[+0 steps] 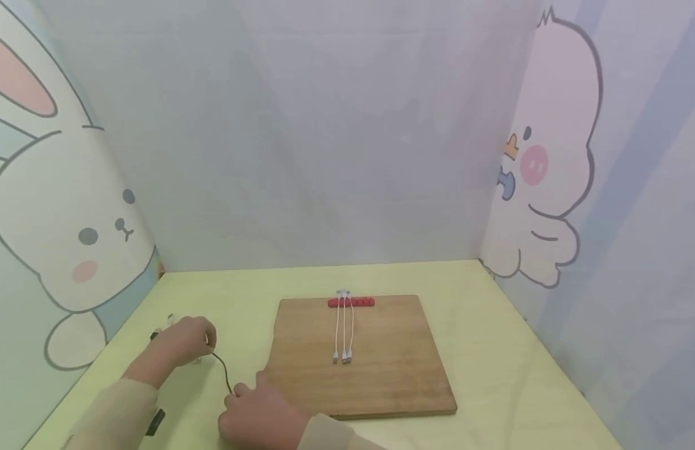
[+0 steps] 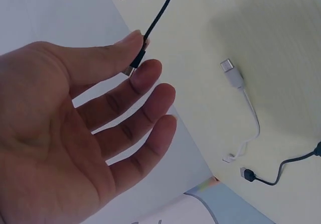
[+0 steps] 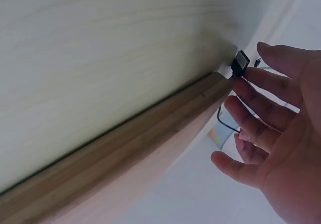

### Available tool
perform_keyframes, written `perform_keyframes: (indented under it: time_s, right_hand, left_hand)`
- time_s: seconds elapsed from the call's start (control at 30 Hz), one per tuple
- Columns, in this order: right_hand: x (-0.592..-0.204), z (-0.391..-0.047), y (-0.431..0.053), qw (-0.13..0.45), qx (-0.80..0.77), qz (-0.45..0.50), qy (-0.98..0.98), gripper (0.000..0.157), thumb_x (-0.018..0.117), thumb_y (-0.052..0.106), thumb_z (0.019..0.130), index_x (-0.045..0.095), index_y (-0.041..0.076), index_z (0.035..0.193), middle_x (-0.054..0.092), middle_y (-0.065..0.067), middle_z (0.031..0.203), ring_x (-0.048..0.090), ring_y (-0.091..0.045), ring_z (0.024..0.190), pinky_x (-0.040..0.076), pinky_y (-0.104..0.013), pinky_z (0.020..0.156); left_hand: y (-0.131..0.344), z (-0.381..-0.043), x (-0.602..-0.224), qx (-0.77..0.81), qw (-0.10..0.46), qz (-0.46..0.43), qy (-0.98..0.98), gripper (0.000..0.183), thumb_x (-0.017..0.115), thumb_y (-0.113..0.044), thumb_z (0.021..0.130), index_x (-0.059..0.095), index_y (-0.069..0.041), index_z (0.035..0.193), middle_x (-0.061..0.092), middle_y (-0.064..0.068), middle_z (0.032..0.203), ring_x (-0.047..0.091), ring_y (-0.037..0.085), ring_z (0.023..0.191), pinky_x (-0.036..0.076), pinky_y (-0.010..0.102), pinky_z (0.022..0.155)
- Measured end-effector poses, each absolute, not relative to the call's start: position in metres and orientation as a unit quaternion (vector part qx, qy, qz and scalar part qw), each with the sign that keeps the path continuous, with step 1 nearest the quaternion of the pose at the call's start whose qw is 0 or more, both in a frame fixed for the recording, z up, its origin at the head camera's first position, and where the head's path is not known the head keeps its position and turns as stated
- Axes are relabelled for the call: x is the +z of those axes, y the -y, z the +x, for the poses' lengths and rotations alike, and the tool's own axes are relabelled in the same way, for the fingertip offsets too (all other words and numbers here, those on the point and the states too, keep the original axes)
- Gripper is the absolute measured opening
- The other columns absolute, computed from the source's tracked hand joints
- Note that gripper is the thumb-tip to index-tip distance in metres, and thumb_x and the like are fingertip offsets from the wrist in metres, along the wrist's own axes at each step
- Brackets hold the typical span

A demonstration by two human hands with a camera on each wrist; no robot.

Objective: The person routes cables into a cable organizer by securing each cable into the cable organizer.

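My left hand point(image 1: 187, 340) pinches a black charging cable by its small plug point(image 2: 137, 59) between thumb and index finger. The black cord point(image 1: 224, 365) curves from there to my right hand point(image 1: 265, 415), at the board's near left corner. In the right wrist view, the black USB plug point(image 3: 241, 63) lies against the fingertips, and the thumb stands apart from it. A wooden board point(image 1: 392, 356) bears a red cable holder point(image 1: 364, 302) along its far edge. Three white cables point(image 1: 344, 331) lie across that holder, their lower ends side by side on the board.
Left of the board, a short white cable point(image 2: 251, 108) and another black cable point(image 2: 283, 163) lie on the pale yellow table point(image 1: 482, 312). A black plug point(image 1: 155, 422) shows beside the left sleeve. Grey and cartoon-printed walls point(image 1: 325, 156) enclose the back and sides.
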State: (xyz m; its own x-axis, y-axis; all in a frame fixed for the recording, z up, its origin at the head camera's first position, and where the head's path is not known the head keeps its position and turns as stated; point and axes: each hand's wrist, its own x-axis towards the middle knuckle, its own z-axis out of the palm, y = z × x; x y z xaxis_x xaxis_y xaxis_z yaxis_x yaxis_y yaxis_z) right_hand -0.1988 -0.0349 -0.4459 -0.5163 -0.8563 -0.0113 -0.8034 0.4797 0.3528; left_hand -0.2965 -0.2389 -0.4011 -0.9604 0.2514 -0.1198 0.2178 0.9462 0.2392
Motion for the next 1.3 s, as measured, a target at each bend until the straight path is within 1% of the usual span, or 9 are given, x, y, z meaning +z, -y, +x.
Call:
perform_keyframes:
  time_s: [0.23, 0.4, 0.6, 0.8, 0.87, 1.03, 1.13, 1.23, 1.3]
  right_hand:
    - [-0.447, -0.198, 0.036, 0.057, -0.162, 0.483, 0.859, 0.018, 0.061, 0.047, 0.090, 0.056, 0.043, 0.073, 0.056, 0.020, 0.074, 0.046, -0.003, 0.073, 0.042, -0.035, 0.082]
    - [-0.448, -0.199, 0.038, 0.069, -0.155, 0.491, 0.855, 0.022, 0.059, 0.049, 0.091, 0.057, 0.042, 0.071, 0.057, 0.019, 0.076, 0.047, -0.003, 0.071, 0.041, -0.032, 0.077]
    - [-0.448, -0.199, 0.040, 0.052, -0.164, 0.497, 0.851, 0.016, 0.059, 0.049, 0.091, 0.060, 0.045, 0.076, 0.060, 0.022, 0.078, 0.051, -0.001, 0.079, 0.044, -0.035, 0.090]
    - [-0.449, -0.200, 0.037, 0.033, -0.160, 0.498, 0.852, 0.009, 0.058, 0.054, 0.091, 0.063, 0.048, 0.085, 0.062, 0.024, 0.087, 0.053, -0.001, 0.091, 0.042, -0.043, 0.103]
    - [-0.449, -0.200, 0.035, 0.044, -0.159, 0.501, 0.850, 0.010, 0.058, 0.054, 0.091, 0.063, 0.048, 0.084, 0.061, 0.023, 0.087, 0.052, -0.001, 0.088, 0.043, -0.040, 0.099]
    - [-0.450, -0.198, 0.029, 0.115, -0.175, 0.509, 0.835, 0.018, 0.058, 0.048, 0.090, 0.058, 0.046, 0.072, 0.057, 0.020, 0.077, 0.047, -0.003, 0.073, 0.041, -0.032, 0.077]
    - [-0.449, -0.197, 0.027, 0.104, -0.166, 0.511, 0.837, 0.018, 0.057, 0.054, 0.090, 0.058, 0.046, 0.073, 0.056, 0.020, 0.079, 0.047, -0.002, 0.077, 0.042, -0.034, 0.084]
    - [-0.448, -0.197, 0.025, 0.104, -0.161, 0.510, 0.838, 0.018, 0.058, 0.052, 0.090, 0.058, 0.044, 0.073, 0.057, 0.019, 0.081, 0.050, -0.003, 0.080, 0.045, -0.039, 0.094]
    - [-0.446, -0.197, 0.024, 0.107, -0.158, 0.508, 0.840, 0.019, 0.059, 0.049, 0.091, 0.058, 0.043, 0.072, 0.057, 0.018, 0.080, 0.050, -0.004, 0.079, 0.046, -0.040, 0.095]
  left_hand:
    - [0.226, -0.302, -0.408, 0.129, 0.067, 0.124, -0.982, 0.011, 0.072, -0.008, 0.082, 0.063, -0.011, 0.075, 0.058, 0.000, 0.071, 0.050, 0.016, 0.063, 0.042, 0.032, 0.056]
    - [0.219, -0.302, -0.411, 0.144, 0.075, 0.111, -0.980, 0.009, 0.071, -0.008, 0.082, 0.064, -0.010, 0.078, 0.058, 0.000, 0.072, 0.050, 0.017, 0.064, 0.041, 0.032, 0.055]
    - [0.213, -0.302, -0.413, 0.146, 0.069, 0.111, -0.981, 0.009, 0.074, -0.009, 0.080, 0.065, -0.010, 0.080, 0.061, 0.000, 0.075, 0.051, 0.017, 0.067, 0.042, 0.032, 0.058]
    - [0.209, -0.301, -0.414, 0.144, 0.069, 0.104, -0.982, 0.010, 0.075, -0.009, 0.079, 0.065, -0.011, 0.080, 0.061, 0.000, 0.075, 0.052, 0.017, 0.067, 0.043, 0.032, 0.058]
    - [0.208, -0.301, -0.414, 0.144, 0.068, 0.107, -0.981, 0.009, 0.074, -0.010, 0.079, 0.066, -0.011, 0.082, 0.062, 0.000, 0.076, 0.052, 0.016, 0.067, 0.043, 0.032, 0.058]
    - [0.207, -0.300, -0.412, 0.149, 0.067, 0.113, -0.980, 0.008, 0.074, -0.011, 0.079, 0.066, -0.010, 0.082, 0.063, 0.000, 0.078, 0.053, 0.016, 0.068, 0.044, 0.033, 0.059]
    - [0.208, -0.301, -0.411, 0.151, 0.072, 0.114, -0.979, 0.008, 0.074, -0.013, 0.081, 0.066, -0.011, 0.083, 0.063, 0.000, 0.079, 0.053, 0.016, 0.069, 0.045, 0.033, 0.060]
    - [0.208, -0.302, -0.409, 0.152, 0.073, 0.115, -0.979, 0.008, 0.074, -0.014, 0.082, 0.067, -0.011, 0.085, 0.063, 0.000, 0.081, 0.054, 0.016, 0.071, 0.046, 0.033, 0.061]
    - [0.208, -0.302, -0.408, 0.152, 0.069, 0.116, -0.979, 0.008, 0.074, -0.014, 0.083, 0.067, -0.011, 0.086, 0.064, 0.000, 0.082, 0.054, 0.016, 0.072, 0.047, 0.034, 0.062]
